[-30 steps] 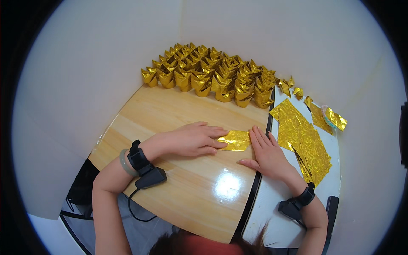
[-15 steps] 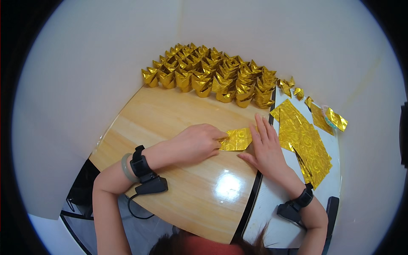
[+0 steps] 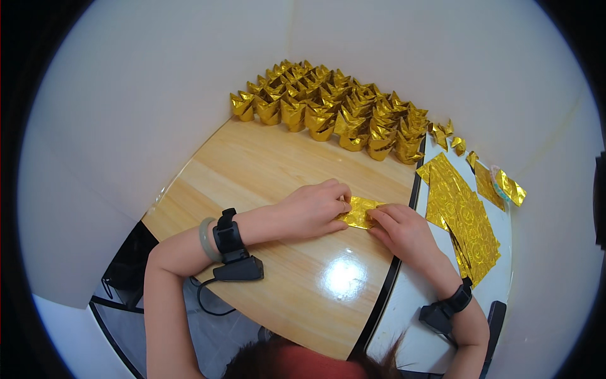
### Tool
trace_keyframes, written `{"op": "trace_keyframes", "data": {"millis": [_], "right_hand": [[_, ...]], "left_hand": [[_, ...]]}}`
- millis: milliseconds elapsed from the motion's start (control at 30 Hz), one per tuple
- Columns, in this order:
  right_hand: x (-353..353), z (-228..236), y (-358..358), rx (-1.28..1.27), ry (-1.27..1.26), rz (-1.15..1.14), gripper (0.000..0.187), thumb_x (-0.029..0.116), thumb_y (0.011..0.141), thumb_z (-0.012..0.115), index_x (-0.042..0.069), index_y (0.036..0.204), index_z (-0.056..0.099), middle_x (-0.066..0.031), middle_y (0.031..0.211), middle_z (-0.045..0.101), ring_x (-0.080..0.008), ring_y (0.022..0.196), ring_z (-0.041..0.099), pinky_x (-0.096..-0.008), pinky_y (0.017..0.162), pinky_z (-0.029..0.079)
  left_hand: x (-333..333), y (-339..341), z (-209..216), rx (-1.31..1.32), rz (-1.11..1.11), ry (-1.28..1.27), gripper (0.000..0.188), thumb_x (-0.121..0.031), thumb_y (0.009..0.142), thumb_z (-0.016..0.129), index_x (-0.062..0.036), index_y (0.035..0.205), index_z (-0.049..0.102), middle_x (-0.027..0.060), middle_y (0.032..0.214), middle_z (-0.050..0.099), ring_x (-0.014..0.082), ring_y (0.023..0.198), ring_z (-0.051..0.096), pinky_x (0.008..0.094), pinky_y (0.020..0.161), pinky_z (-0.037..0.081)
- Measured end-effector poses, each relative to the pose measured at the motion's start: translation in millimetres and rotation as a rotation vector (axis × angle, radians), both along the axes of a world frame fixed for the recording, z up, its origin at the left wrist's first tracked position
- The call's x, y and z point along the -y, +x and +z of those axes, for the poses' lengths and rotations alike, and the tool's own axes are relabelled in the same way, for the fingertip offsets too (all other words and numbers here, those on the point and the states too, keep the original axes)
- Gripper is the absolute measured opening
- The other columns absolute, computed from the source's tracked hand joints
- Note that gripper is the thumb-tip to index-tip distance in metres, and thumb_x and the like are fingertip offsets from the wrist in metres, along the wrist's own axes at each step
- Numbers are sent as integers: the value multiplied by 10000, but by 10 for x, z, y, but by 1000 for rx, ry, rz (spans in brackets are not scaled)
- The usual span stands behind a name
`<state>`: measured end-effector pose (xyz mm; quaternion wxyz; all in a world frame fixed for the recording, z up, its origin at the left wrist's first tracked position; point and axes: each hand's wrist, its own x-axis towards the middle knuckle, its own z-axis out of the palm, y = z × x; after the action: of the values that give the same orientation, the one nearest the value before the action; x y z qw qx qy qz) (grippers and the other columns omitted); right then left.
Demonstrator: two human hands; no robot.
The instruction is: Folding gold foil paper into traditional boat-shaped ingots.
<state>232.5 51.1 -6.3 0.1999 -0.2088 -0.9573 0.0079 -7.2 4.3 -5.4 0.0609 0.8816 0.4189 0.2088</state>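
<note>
A small folded rectangle of gold foil paper (image 3: 358,212) lies on the wooden table top between my hands. Its left end is pinched by my left hand (image 3: 317,207), fingers bent over the edge. My right hand (image 3: 404,232) has its fingers curled on the right end, thumb close to the near edge. Fingertips cover both ends of the paper. Behind the hands stand rows of folded gold paper ingots (image 3: 322,117), packed close together. To the right, a fanned stack of gold foil sheets (image 3: 464,215) rests on a white surface.
The wooden table (image 3: 252,170) meets the white table (image 3: 410,316) along a dark edge strip. Several small gold pieces (image 3: 458,146) and a roll of tape (image 3: 502,183) with gold paper on it sit at the far right. Pale walls enclose the back.
My right hand, flat with fingers stretched out before, has curled and now grips the paper's right end. My left hand still holds the left end. The whole view has shifted slightly.
</note>
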Motion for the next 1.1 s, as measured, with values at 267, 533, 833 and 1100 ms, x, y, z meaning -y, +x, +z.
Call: {"op": "trace_keyframes", "data": {"millis": [267, 533, 833, 1100], "right_hand": [[5, 54, 14, -48, 128, 120, 209, 107, 767, 659, 46, 967, 645, -67, 834, 640, -247, 747, 629, -335, 667, 525], [63, 73, -49, -111, -84, 31, 204, 110, 781, 664, 58, 978, 649, -72, 818, 629, -257, 814, 602, -350, 709, 510], [4, 60, -38, -127, -496, -182, 137, 121, 863, 640, -1, 925, 643, -97, 793, 634, -208, 764, 600, -289, 691, 477], [-85, -37, -41, -241, -706, -330, 158, 159, 858, 650, 11, 912, 645, -113, 716, 664, -176, 613, 630, -285, 585, 481]], "left_hand": [[-7, 41, 47, 18, -78, 82, 258, -247, 788, 690, -37, 938, 681, 63, 985, 583, 238, 1001, 524, 340, 822, 481], [-30, 52, -66, 118, 36, 22, 195, -245, 793, 687, -62, 855, 715, 40, 902, 607, 231, 967, 513, 337, 819, 465], [-70, 42, -97, 374, 204, -274, 227, -256, 787, 685, -41, 846, 728, 109, 750, 668, 252, 769, 592, 355, 705, 480], [-170, 71, -88, 553, 338, -519, 257, -257, 766, 699, -27, 877, 727, 129, 719, 685, 221, 622, 646, 341, 612, 494]]}}
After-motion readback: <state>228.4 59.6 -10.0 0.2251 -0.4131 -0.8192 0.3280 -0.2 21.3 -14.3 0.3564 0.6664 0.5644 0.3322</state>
